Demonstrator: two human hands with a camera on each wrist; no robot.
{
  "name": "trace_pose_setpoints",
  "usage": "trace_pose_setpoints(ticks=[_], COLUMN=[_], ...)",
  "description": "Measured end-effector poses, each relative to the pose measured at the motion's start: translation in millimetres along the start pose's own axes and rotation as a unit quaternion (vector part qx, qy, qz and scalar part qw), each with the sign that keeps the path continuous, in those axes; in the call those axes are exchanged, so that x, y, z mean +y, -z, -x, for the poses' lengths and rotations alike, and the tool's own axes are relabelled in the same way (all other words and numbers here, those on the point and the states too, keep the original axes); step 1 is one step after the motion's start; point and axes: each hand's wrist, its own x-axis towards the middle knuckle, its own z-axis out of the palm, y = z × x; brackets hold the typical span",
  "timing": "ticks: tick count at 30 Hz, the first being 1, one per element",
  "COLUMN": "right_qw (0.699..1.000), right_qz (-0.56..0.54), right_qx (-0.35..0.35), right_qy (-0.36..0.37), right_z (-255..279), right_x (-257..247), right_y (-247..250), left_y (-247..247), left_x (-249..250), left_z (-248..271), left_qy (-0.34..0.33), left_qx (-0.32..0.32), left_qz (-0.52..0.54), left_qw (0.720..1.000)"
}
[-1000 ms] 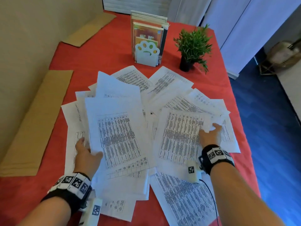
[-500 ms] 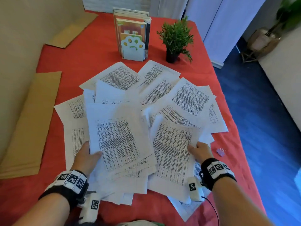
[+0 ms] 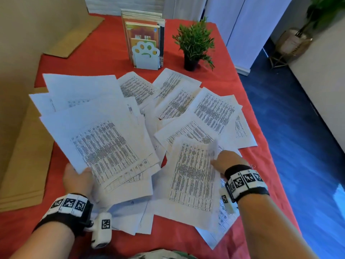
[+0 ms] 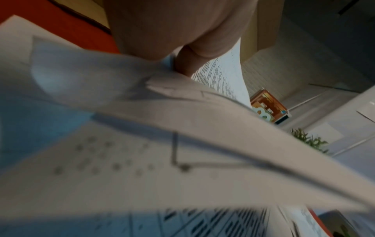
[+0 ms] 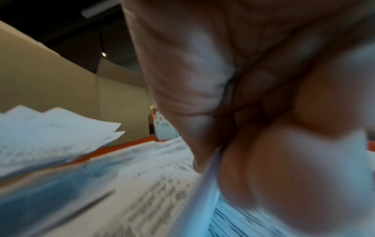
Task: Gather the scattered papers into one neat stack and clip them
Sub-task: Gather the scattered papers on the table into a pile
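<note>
Left hand: my left hand [image 3: 79,181] pinches a fanned bundle of sheets [image 3: 104,139] at its near left corner, thumb on top and fingers beneath; the left wrist view shows the thumb pressed on the paper edge. The bundle is lifted and tilted, left of and nearer to me than the bookend [image 3: 146,56].
Gathered so far: I judge only this one handful collected, and it is splayed, not squared.
Middle of the table: more loose sheets [image 3: 130,208] lie under and in front of the bundle, nearer to me than the bookend, overlapping at odd angles.
Right hand: my right hand [image 3: 226,162] is on a printed sheet [image 3: 194,176], right of and nearer to me than the bookend; the right wrist view, though blurred, shows thumb and fingers closed on a paper edge, so I read it as pinching that sheet.
Far right spread: several papers [image 3: 214,111] are fanned out flat, just right of the bookend and near the potted plant [image 3: 194,43].
Clip: a small pale thing at the cloth's right edge by my right wrist [image 3: 252,166] may be the clip; too small to tell.
Left to do: in my judgement most of it; pull in the right-hand sheets, merge both handfuls, tap the edges flush, then clip.
</note>
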Motion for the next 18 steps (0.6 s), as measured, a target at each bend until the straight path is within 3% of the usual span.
trace_pose_setpoints(ticks=[3, 6, 10, 18], right_qw=[0.996, 0.984, 0.982, 0.996], right_qz=[0.000, -0.073, -0.093, 0.041], right_qx=[0.008, 0.068, 0.126, 0.067], right_qy=[0.084, 0.146, 0.109, 0.033], right_z=[-1.3, -8.9, -47.6, -94.4], right_x=[-13.9, -25.4, -28.7, -15.1], right_y=[8.1, 14.4, 17.5, 9.3], left_y=[-0.8, -4.0, -11.4, -25.9], left_x=[4.6, 6.6, -1.4, -12.1], left_z=[-2.0, 1.4, 7.1, 21.4], left_qy=[-0.005, -0.006, -0.017, 0.016], left_qx=[-0.007, -0.034, -0.084, -0.137], left_qz=[-0.005, -0.016, -0.056, -0.032], left_qw=[1.000, 0.999, 0.995, 0.990])
